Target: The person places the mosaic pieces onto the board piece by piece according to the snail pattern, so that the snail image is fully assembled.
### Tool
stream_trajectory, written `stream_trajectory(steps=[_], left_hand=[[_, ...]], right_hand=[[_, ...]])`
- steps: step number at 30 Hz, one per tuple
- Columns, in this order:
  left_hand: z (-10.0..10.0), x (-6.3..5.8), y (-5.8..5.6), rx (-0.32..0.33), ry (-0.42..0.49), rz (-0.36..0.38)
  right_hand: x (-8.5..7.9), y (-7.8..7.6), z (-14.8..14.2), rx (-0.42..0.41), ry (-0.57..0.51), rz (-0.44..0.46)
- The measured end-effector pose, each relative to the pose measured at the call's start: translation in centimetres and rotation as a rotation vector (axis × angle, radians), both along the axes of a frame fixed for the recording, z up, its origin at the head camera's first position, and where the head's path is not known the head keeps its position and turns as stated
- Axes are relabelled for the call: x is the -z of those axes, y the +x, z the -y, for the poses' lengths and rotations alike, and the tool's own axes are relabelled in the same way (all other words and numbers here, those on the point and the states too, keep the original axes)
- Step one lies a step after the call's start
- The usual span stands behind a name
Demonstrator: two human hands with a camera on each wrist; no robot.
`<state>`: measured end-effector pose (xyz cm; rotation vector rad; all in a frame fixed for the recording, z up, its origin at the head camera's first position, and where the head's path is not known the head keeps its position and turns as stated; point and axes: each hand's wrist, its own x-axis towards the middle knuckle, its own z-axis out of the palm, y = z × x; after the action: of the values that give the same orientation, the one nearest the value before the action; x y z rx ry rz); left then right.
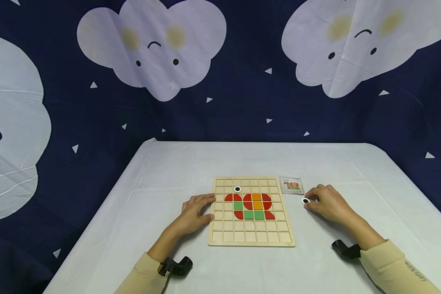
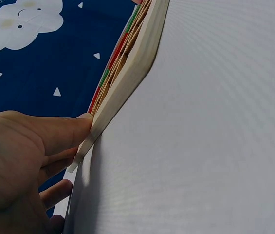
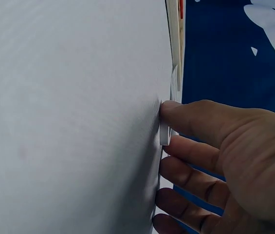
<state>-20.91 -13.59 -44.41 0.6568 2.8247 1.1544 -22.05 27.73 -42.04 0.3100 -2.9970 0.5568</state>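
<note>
A wooden grid board (image 1: 251, 241) lies on the white table, with red, green and orange pieces set in its middle squares. One white round eye piece (image 1: 237, 189) with a black centre sits above the red ones. My left hand (image 1: 195, 214) touches the board's left edge with thumb and fingertips; in the left wrist view the thumb (image 2: 66, 134) presses against the rim. To the right of the board, my right hand (image 1: 328, 203) pinches a second eye piece (image 1: 305, 201) between thumb and finger. The right wrist view shows this piece (image 3: 164, 134) edge-on at the tabletop.
A small pattern card (image 1: 292, 185) lies by the board's upper right corner, close to the right hand. White cloth covers the table (image 1: 169, 171). Behind its far edge hangs a dark blue curtain (image 1: 242, 114) with clouds. Both wrists wear black devices (image 1: 180, 267).
</note>
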Motion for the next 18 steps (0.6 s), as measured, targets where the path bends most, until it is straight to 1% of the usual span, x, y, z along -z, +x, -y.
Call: stream_trajectory(steps=[12, 18], left_hand=[[-0.04, 0.08, 0.07, -0.005, 0.009, -0.001], [0.02, 0.04, 0.05, -0.002, 0.009, 0.005]], right_hand=[[0.25, -0.05, 0.02, 0.000, 0.022, -0.012], [-0.38, -0.13, 0.66, -0.018, 0.005, -0.037]])
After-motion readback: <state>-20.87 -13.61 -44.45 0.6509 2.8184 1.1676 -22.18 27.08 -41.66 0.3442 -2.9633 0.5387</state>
